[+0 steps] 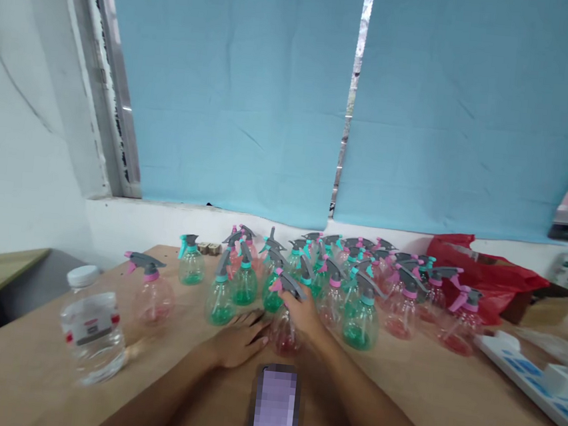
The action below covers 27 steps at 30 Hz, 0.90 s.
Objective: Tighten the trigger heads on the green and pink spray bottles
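My right hand (303,310) is closed around the neck of a pink spray bottle (285,337) with a grey and pink trigger head, which stands upright on the table. Flat on the wood to its left lies my left hand (239,339), fingers stretched out and holding nothing. Just beyond that hand is a green spray bottle (221,304). Another green spray bottle (360,324) stands right of my right forearm. Several more pink and green ones crowd behind. A pink spray bottle (153,301) stands apart on the left.
On the left stands a clear water bottle (96,335) with a white cap. A phone (274,409) lies before me. A white power strip (532,377), a red plastic bag (484,272) and a cardboard box (553,312) are on the right. Blue curtains (246,89) hang behind.
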Each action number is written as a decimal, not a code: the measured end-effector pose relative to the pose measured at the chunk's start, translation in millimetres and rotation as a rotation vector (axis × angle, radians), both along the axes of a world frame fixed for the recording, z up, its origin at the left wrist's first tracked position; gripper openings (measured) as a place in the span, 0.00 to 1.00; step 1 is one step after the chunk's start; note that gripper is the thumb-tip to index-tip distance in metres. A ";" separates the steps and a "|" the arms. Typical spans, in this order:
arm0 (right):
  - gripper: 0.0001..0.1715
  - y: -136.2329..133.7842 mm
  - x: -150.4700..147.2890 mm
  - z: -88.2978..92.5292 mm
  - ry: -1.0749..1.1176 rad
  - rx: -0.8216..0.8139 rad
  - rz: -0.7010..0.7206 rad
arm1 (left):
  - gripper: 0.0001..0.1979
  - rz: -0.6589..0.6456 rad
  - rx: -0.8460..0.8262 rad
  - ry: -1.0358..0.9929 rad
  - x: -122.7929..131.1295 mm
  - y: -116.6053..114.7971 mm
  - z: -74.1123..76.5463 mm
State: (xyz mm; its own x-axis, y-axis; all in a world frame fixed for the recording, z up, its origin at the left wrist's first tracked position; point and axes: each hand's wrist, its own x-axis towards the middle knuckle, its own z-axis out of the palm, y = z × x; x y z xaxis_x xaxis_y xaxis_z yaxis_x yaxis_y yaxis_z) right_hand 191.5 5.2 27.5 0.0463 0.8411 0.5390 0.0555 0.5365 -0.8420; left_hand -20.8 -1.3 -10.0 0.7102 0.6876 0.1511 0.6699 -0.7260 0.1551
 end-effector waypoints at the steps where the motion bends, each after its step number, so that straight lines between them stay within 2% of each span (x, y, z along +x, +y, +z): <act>1: 0.08 0.8 0.4 -1.3 -0.007 0.006 -0.021 | 0.28 -0.004 0.007 -0.009 -0.4 0.1 -0.5; 8: 0.11 2.0 2.3 -3.6 -0.074 0.060 -0.004 | 0.23 -0.044 0.048 -0.040 3.5 -4.6 10.3; 11: 0.11 -2.6 2.6 -1.9 -0.061 0.094 0.029 | 0.16 -0.031 0.043 -0.141 8.3 -8.0 20.2; 16: 0.14 -13.8 3.1 -1.4 -0.012 0.187 0.111 | 0.14 0.002 0.052 -0.346 12.3 -18.6 36.7; 21: 0.18 -19.1 0.3 -3.5 0.000 0.228 0.082 | 0.24 -0.097 0.067 -0.375 13.5 -26.1 39.3; 27: 0.16 -19.4 -13.4 -11.7 -0.142 0.273 -0.003 | 0.43 -0.065 0.074 -0.359 14.9 -20.8 25.4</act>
State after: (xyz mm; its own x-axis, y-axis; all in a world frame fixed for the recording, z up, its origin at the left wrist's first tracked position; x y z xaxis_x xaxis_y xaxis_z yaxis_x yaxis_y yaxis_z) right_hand 178.1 -14.1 15.8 -0.0434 0.6640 0.7464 0.1637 0.7418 -0.6504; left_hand -5.9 -22.1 15.4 0.6445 0.6207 0.4465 0.5344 -0.7833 0.3176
